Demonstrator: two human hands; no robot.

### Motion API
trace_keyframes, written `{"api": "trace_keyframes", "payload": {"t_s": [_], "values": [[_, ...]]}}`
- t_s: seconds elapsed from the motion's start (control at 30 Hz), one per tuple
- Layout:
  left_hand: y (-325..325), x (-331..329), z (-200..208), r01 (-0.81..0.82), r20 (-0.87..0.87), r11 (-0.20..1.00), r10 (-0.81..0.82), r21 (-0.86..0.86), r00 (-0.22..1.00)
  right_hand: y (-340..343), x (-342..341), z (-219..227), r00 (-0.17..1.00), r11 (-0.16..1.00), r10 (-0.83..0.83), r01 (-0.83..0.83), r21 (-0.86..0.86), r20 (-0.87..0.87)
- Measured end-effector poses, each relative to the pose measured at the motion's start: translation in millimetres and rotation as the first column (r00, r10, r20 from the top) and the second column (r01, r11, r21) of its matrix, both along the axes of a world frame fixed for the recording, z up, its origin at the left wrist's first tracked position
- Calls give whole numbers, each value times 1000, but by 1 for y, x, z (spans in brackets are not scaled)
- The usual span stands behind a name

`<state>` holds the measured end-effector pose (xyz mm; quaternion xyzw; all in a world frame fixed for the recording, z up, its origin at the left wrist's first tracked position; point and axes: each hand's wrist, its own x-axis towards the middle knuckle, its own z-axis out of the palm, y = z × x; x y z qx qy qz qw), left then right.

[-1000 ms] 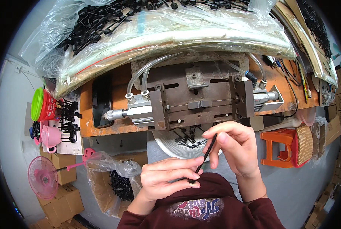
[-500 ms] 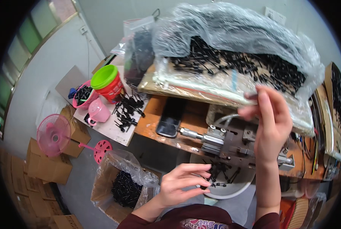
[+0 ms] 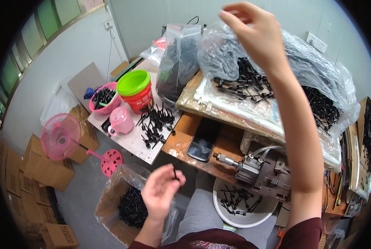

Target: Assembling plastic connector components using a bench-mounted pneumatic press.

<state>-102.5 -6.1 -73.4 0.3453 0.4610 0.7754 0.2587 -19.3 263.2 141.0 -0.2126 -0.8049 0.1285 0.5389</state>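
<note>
Above the grey floor, my left hand (image 3: 158,193) is closed with a short black rod-like part (image 3: 175,174) between thumb and fingers; most of the part is hidden. My right hand (image 3: 256,35) is raised high in front of the wall, over the clear plastic sheet (image 3: 318,74). Its thumb stands apart from the bent fingers, and nothing shows between them. Under that arm lie many black rod-like parts (image 3: 250,83) on a wrapped board. A small metal clamping fixture (image 3: 252,168) sits at the bench edge, above a white basin (image 3: 218,211) that holds several black parts.
On the left side table are a red tub with a green rim (image 3: 135,93), a pink cup (image 3: 121,121), a pink basket (image 3: 113,108) and a pile of black parts (image 3: 156,124). A phone (image 3: 200,149) lies on the bench. A lined carton (image 3: 110,211) and a pink fan (image 3: 61,137) stand below.
My right hand has gone up and away from above the fixture. My left hand has moved left off the basin and now shows a black part in its fingers. The view has shifted.
</note>
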Motion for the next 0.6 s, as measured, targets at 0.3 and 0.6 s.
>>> {"api": "trace_keyframes", "payload": {"t_s": [0.3, 0.6], "values": [[72, -58, -57, -366, -576, 926, 252, -89, 778, -72, 118, -74, 995, 940, 100, -85, -331, 29], [150, -61, -63, -557, -908, 817, 111, -148, 405, -125, 174, -124, 994, 821, 80, -105, -561, -69]]}}
